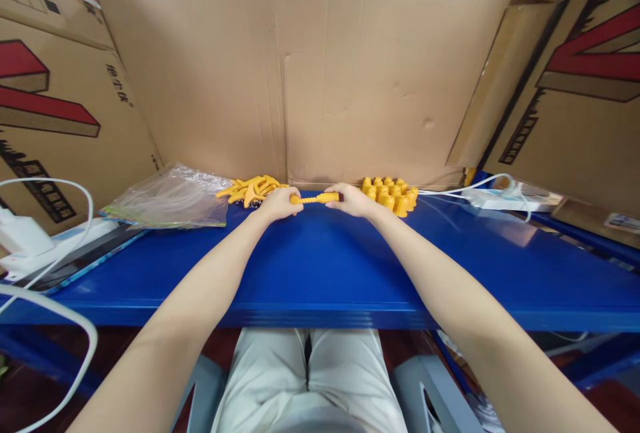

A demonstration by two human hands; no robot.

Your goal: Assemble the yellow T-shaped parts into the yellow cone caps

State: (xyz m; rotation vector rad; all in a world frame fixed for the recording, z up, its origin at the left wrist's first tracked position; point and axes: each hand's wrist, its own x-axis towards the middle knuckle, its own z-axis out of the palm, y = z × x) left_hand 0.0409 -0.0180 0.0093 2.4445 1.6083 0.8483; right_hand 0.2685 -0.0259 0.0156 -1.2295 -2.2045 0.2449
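Over the back middle of the blue shelf [320, 259], my left hand [280, 204] is closed on a yellow plastic screw [309, 200] with a threaded shaft pointing right. My right hand [353, 201] pinches a yellow plastic sleeve [327, 198] that lines up with the shaft's right end. The two parts meet end to end; how far the shaft sits inside the sleeve cannot be made out. Left of my left hand lies a loose pile of yellow plastic parts [249, 191]. Just right of my right hand stand several upright yellow caps [391, 194] in a cluster.
A clear plastic bag [173, 199] lies at the left, near a dark flat tablet-like device [75, 266] and a white power strip [100, 229]. Another white power strip [515, 199] with cables is at the right. Cardboard [375, 79] walls the back, with boxes on both sides.
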